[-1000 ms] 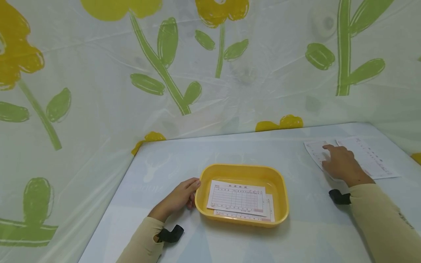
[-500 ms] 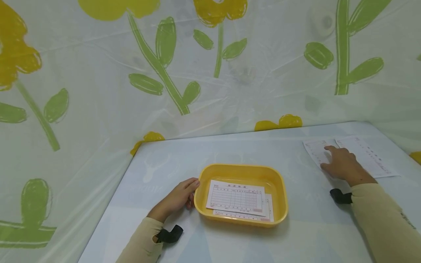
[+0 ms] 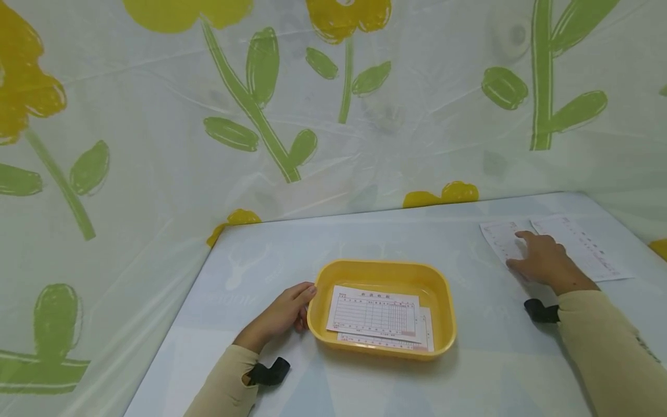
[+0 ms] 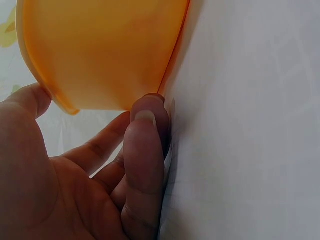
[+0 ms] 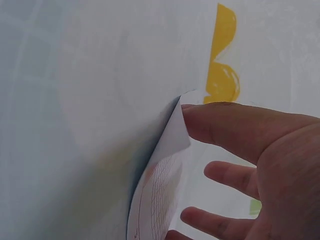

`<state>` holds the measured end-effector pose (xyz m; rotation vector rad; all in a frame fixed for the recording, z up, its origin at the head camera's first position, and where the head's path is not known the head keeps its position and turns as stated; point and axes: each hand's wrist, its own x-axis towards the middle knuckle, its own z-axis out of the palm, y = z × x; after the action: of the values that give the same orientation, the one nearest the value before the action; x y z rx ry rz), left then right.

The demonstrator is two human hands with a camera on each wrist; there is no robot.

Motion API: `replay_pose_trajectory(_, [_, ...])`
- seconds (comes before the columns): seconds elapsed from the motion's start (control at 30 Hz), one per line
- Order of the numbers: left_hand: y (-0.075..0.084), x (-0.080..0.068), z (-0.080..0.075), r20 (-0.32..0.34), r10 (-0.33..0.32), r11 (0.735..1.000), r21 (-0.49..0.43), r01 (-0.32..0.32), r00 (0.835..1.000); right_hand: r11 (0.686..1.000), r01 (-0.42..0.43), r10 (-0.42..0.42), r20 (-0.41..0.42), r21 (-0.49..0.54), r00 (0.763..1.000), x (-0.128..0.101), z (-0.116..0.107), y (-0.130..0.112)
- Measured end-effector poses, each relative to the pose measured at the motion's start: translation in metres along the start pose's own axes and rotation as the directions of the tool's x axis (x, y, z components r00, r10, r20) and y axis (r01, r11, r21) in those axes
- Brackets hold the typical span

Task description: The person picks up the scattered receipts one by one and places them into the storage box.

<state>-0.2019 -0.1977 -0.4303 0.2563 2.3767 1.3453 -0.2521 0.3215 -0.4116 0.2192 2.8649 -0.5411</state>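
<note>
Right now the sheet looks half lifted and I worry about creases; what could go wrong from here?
1. The right hand has only a thumb under the curled corner of the nearer sheet; pulled by that corner, it could crease or tear.
2. A second sheet lies close beside it and might get dragged along.
3. The left hand merely touches the yellow tray, so the tray could slide if bumped.

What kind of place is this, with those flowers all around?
Probably a small makeshift work booth, not a proper office. A flower-printed plastic sheet hangs as walls around a pale table, which holds a yellow tray of printed forms, with more loose forms near the right hand.
</note>
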Motion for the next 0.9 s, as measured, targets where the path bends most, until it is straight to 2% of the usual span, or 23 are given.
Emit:
replay_pose_trajectory(0.43, [-0.0006, 0.0002, 0.0004, 0.001, -0.006, 1.000, -0.006, 0.006, 1.000, 0.999, -0.028, 0.027, 0.003, 0.029, 1.000, 0.0033, -0.0012, 0.0027])
replay_pose_trajectory(0.67, [-0.0007, 0.0008, 0.0006, 0.002, -0.006, 1.000, -0.007, 0.006, 1.000, 0.998, 0.012, -0.012, -0.002, 0.057, 1.000, -0.0004, -0.0037, 0.0060])
replay_pose_trajectory(0.77, [-0.0001, 0.0005, 0.0006, 0.003, -0.007, 1.000, -0.006, 0.007, 1.000, 0.996, 0.013, -0.011, -0.027, 0.084, 1.000, -0.0012, -0.0045, 0.0049])
replay_pose_trajectory(0.9, [-0.0002, 0.0005, 0.0004, 0.006, -0.004, 1.000, -0.009, 0.004, 1.000, 0.993, 0.039, -0.026, -0.107, 0.113, 0.994, -0.0023, -0.0047, 0.0018])
